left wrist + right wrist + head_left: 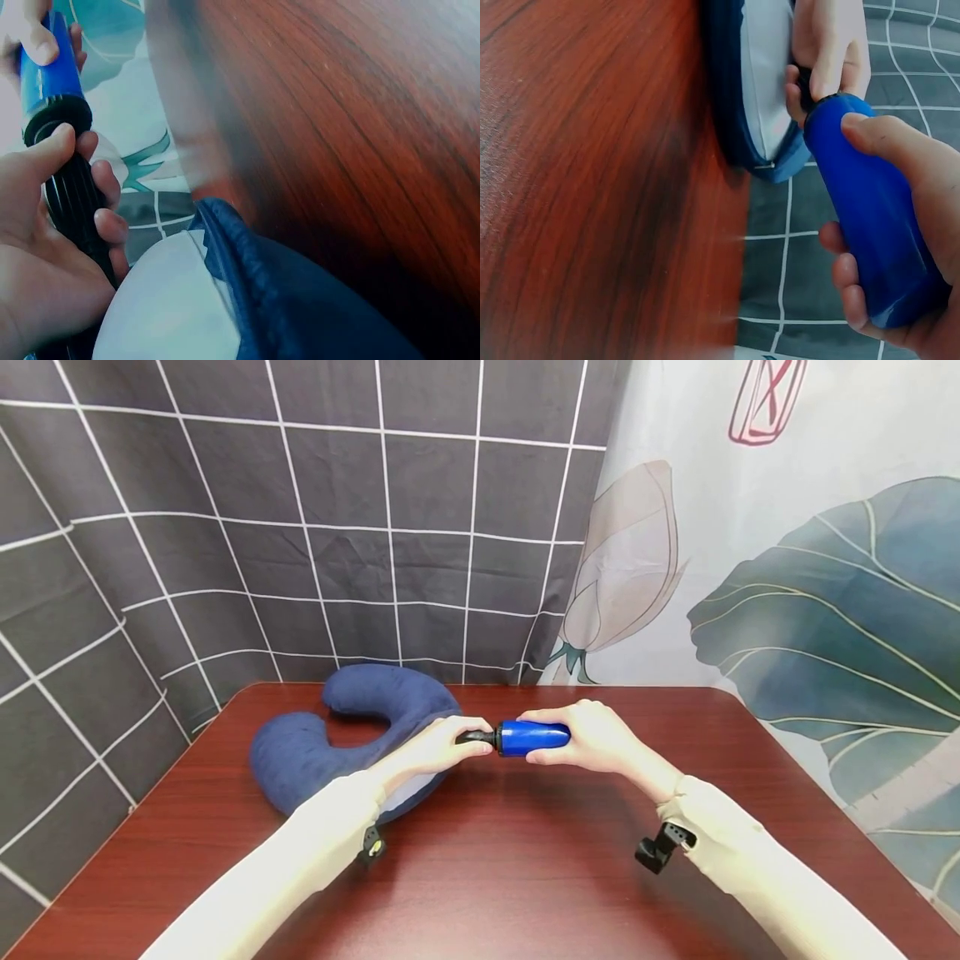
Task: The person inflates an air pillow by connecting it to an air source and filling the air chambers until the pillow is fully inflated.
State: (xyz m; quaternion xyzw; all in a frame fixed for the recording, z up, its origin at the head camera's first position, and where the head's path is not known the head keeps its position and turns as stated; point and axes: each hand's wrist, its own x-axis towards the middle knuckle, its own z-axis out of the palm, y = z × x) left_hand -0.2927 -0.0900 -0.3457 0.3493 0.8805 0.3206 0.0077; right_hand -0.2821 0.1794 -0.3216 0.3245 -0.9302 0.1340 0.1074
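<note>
Both hands hold what looks like a hand pump point(525, 738), level above the table, with a smooth blue barrel and a ribbed black handle. My left hand point(442, 745) has its fingers and thumb wrapped about the black handle point(75, 195), the thumb lying near the black collar. Around the blue barrel point(870, 210) curls my right hand point(596, 739), thumb along its upper side; the barrel's far end is partly hidden in the palm. Behind and below the left forearm lies a navy U-shaped neck pillow point(300, 747), its light underside showing in both wrist views.
The reddish-brown wooden table point(480, 877) reaches back to a dark grey curtain point(330, 485) with white grid lines. On the right hangs a pale cloth point(675, 635) printed with leaves and a flower bud. Black mounts point(663, 845) are strapped at the wrists.
</note>
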